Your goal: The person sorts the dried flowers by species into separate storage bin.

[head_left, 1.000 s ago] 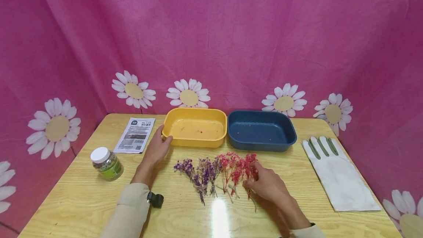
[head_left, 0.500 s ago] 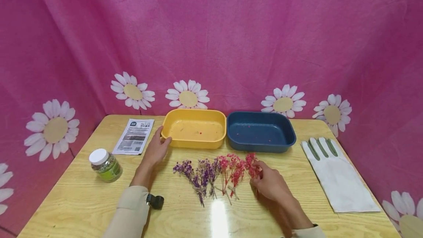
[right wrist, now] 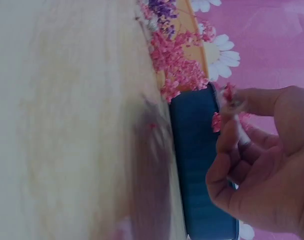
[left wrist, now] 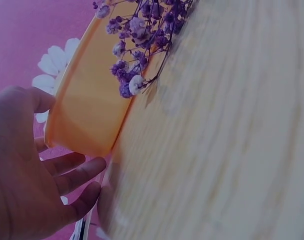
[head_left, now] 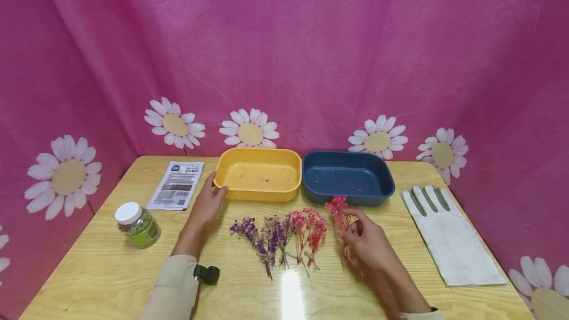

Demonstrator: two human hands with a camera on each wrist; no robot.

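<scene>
My left hand [head_left: 209,205] holds the front left corner of a yellow plastic tub [head_left: 258,195], thumb at the front and fingers along the left end. In the left wrist view, several fingers [left wrist: 74,180] lie loosely beside the tub wall. My right hand [head_left: 368,241] pinches a sprig of pink dried flowers [head_left: 338,206] by its stems, just off the table before a navy blue tub [head_left: 351,199]. The right wrist view shows the thumb and a finger meeting on it. Several purple dried sprigs [head_left: 268,238] and other pink sprigs [head_left: 309,226] lie left of that hand.
A white-lidded jar [head_left: 139,226] and a printed packet [head_left: 177,185] stand and lie on the left. White gloves with green fingers [head_left: 453,241] lie on the right. Fallen petals dot both tubs. A daisy-patterned pink cloth [head_left: 284,53] surrounds the wooden table [head_left: 240,300].
My right hand has drawn the rightmost pink sprig away from the others, rightward and up off the table, its stems now tilted. The left hand stays at the yellow tub.
</scene>
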